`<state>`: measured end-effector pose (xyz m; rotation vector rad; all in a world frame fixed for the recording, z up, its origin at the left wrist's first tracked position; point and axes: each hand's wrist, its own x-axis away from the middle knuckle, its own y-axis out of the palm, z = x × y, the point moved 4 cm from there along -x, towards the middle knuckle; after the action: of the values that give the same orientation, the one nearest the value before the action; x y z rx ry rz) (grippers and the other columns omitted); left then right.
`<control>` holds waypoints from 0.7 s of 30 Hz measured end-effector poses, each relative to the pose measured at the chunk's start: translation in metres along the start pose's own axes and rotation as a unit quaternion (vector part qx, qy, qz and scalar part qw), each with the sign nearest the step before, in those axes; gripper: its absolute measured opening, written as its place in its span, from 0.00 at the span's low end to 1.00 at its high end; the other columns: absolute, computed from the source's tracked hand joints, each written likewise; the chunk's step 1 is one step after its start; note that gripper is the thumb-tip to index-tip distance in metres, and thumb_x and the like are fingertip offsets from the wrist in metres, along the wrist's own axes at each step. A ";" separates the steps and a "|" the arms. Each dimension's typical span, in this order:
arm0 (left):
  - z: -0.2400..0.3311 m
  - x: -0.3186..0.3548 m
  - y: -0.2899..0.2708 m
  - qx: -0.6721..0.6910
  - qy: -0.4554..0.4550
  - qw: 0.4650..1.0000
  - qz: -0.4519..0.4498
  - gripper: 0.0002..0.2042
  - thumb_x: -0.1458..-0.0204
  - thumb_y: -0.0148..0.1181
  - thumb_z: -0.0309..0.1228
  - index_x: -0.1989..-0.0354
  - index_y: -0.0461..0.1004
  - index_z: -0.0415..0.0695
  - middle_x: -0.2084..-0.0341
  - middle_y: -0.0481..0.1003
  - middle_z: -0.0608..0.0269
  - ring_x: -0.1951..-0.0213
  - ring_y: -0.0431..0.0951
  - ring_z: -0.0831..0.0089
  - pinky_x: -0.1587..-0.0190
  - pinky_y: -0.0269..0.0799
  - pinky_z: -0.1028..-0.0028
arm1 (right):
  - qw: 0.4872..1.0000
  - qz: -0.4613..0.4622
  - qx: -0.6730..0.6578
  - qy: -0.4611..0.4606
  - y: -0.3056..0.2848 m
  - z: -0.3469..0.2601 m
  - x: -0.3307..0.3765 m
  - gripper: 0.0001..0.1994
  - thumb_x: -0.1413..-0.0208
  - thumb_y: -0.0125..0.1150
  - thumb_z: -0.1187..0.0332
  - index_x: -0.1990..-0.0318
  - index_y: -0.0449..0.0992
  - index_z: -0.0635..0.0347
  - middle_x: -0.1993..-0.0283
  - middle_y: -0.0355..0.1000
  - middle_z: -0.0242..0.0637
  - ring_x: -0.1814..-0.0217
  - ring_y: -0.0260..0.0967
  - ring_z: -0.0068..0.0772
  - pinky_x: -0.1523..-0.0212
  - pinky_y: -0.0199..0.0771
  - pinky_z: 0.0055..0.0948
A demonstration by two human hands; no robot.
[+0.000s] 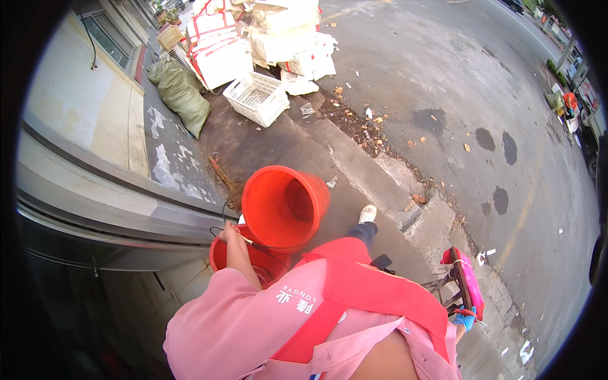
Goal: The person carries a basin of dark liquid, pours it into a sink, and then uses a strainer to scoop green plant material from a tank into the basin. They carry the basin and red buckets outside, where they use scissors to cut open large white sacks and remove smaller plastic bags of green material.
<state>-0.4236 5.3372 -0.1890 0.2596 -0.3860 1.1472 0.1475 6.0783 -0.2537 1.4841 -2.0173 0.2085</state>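
My left hand point(229, 233) is bare and closed on a thin black cable point(269, 246). The cable loops beside the hand and runs over the rim of a large red bucket point(261, 190). That bucket is tipped, its mouth facing up and left. Below it stands a second red bucket point(218, 256), partly hidden by my left arm. At the right, my right hand point(465, 318) wears a blue glove and is closed around a red-handled tool point(467, 311) with a thin metal end; its kind is unclear. Just above that hand is a stool with a bright pink seat point(470, 282).
A white plastic crate point(258, 100) stands ahead, before stacked white foam boxes point(288, 47). A green sack point(180, 95) leans on the wall at left. A broken concrete kerb point(370, 171) with leaves borders the road. The metal door frame point(126, 218) is close on my left.
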 end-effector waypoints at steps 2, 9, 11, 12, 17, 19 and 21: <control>-0.025 0.027 0.063 0.018 0.002 1.000 -0.022 0.08 0.62 0.53 0.21 0.82 0.59 0.41 0.91 0.61 0.67 0.92 0.58 0.80 0.91 0.53 0.80 | 1.000 0.000 0.013 -0.015 0.043 -0.005 -0.030 0.12 0.53 0.53 0.68 0.61 0.68 0.63 0.61 0.68 0.44 0.64 0.66 0.45 0.64 0.68 0.41; -0.056 0.128 0.276 -0.004 -0.043 0.997 -0.065 0.06 0.61 0.50 0.19 0.78 0.59 0.38 0.87 0.64 0.64 0.89 0.63 0.77 0.87 0.62 0.79 | 0.999 0.023 -0.001 -0.040 0.223 -0.012 -0.086 0.13 0.52 0.52 0.66 0.61 0.68 0.62 0.64 0.68 0.43 0.68 0.65 0.43 0.66 0.68 0.40; -0.046 0.148 0.337 0.014 -0.026 0.994 -0.106 0.06 0.60 0.49 0.19 0.77 0.58 0.38 0.85 0.64 0.62 0.87 0.64 0.76 0.85 0.64 0.78 | 0.999 0.021 -0.012 -0.026 0.264 -0.004 -0.107 0.13 0.52 0.51 0.65 0.61 0.68 0.62 0.64 0.69 0.43 0.69 0.65 0.42 0.67 0.68 0.40; -0.047 0.156 0.367 0.011 -0.017 0.991 -0.130 0.06 0.59 0.49 0.19 0.77 0.58 0.38 0.85 0.64 0.62 0.86 0.65 0.76 0.84 0.65 0.77 | 0.999 0.023 -0.021 -0.020 0.280 -0.001 -0.115 0.13 0.52 0.51 0.65 0.61 0.68 0.62 0.65 0.69 0.43 0.70 0.65 0.42 0.67 0.68 0.40; -0.075 0.217 0.483 0.058 -0.021 0.983 -0.173 0.05 0.58 0.48 0.20 0.77 0.58 0.39 0.85 0.64 0.62 0.86 0.64 0.76 0.83 0.65 0.76 | 0.998 0.038 -0.039 -0.031 0.348 -0.005 -0.163 0.13 0.51 0.50 0.64 0.60 0.68 0.62 0.67 0.69 0.42 0.72 0.64 0.41 0.69 0.68 0.39; -0.086 0.237 0.516 0.066 -0.022 0.985 -0.156 0.04 0.58 0.48 0.22 0.77 0.58 0.40 0.86 0.63 0.64 0.88 0.62 0.78 0.85 0.63 0.78 | 0.997 0.035 -0.054 -0.033 0.383 -0.004 -0.190 0.13 0.51 0.50 0.63 0.60 0.68 0.62 0.68 0.69 0.42 0.73 0.64 0.40 0.69 0.68 0.39; -0.103 0.242 0.541 0.070 -0.010 0.987 -0.145 0.05 0.57 0.48 0.22 0.78 0.58 0.40 0.87 0.63 0.66 0.89 0.61 0.79 0.87 0.61 0.79 | 0.997 0.032 -0.063 -0.034 0.410 -0.003 -0.220 0.13 0.51 0.49 0.63 0.60 0.68 0.62 0.68 0.69 0.41 0.74 0.64 0.40 0.70 0.68 0.38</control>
<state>-0.8180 5.7915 -0.1773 0.4372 -0.2750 0.8870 -0.1834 6.4036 -0.2820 1.3677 -2.0927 0.0569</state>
